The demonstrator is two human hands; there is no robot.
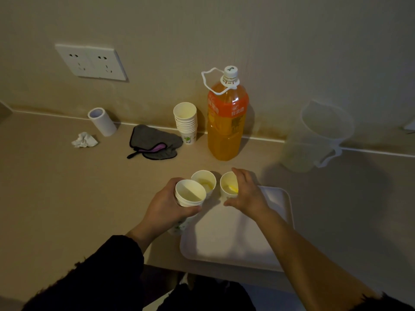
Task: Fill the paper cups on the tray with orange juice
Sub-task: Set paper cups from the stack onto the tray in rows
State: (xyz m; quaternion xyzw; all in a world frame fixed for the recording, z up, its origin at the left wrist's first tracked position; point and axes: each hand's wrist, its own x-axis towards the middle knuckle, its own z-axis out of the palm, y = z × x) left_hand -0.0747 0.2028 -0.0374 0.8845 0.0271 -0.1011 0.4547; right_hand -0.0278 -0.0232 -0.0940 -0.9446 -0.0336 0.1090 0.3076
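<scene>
A white tray lies at the table's front edge. At its far left corner stand two paper cups: the left cup has a pale residue at its bottom, the right cup a little orange juice. My right hand curls around the right cup, thumb in front and fingers behind. My left hand grips a short stack of nested paper cups just left of the tray. A large orange juice bottle with a white cap and carry handle stands capped near the wall.
A taller stack of paper cups stands left of the bottle. A grey cloth, a crumpled tissue and a white roll lie further left. A clear plastic pitcher stands at the right. A double wall socket is above.
</scene>
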